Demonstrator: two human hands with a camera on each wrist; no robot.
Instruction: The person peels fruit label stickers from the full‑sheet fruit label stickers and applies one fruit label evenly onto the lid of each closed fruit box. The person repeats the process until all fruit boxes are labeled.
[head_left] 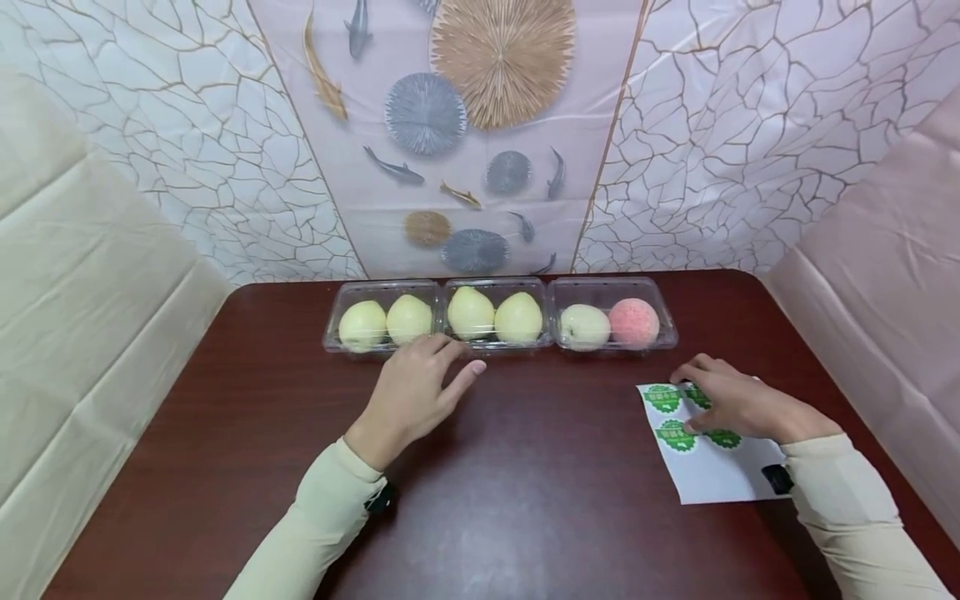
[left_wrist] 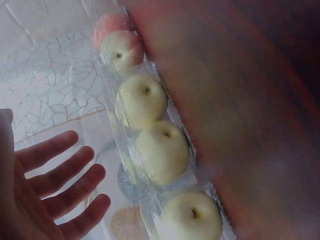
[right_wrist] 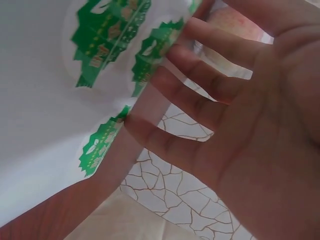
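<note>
Your left hand (head_left: 411,390), its grip wide, is near the clear boxes (head_left: 497,343) of fruit (head_left: 518,319) at twelve o'clock on the tabletop (head_left: 540,500); your right hand (head_left: 738,404), grip also wide, touches the sticker sheet (head_left: 716,473) at three o'clock

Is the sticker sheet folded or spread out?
Spread out: in the head view, the sheet lies open, its green stickers facing up, the right hand partly covering them.
</note>
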